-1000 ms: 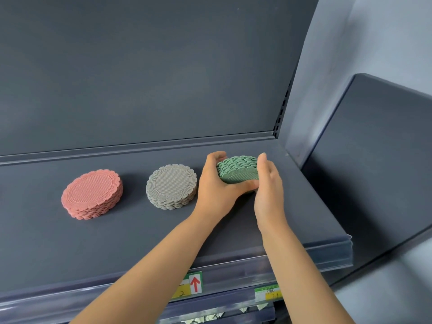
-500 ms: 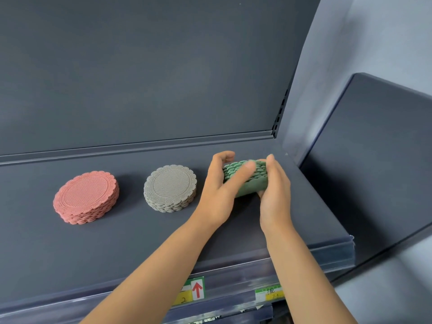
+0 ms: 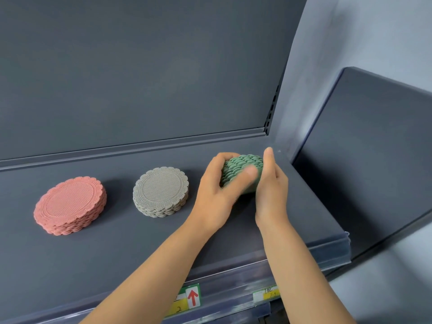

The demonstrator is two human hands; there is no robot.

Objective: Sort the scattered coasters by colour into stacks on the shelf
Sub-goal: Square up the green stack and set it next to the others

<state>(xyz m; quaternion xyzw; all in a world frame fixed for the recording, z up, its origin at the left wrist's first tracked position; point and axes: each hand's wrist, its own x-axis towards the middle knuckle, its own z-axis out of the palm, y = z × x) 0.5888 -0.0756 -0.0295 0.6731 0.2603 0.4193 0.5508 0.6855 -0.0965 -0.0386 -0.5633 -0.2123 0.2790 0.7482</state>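
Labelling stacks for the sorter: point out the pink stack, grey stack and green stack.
pink stack [image 3: 70, 202], head view, woven top face.
grey stack [image 3: 161, 190], head view, woven top face.
green stack [image 3: 240, 163], head view, exposed scalloped edge.

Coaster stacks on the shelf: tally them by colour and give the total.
pink stack: 1
grey stack: 1
green stack: 1
total: 3
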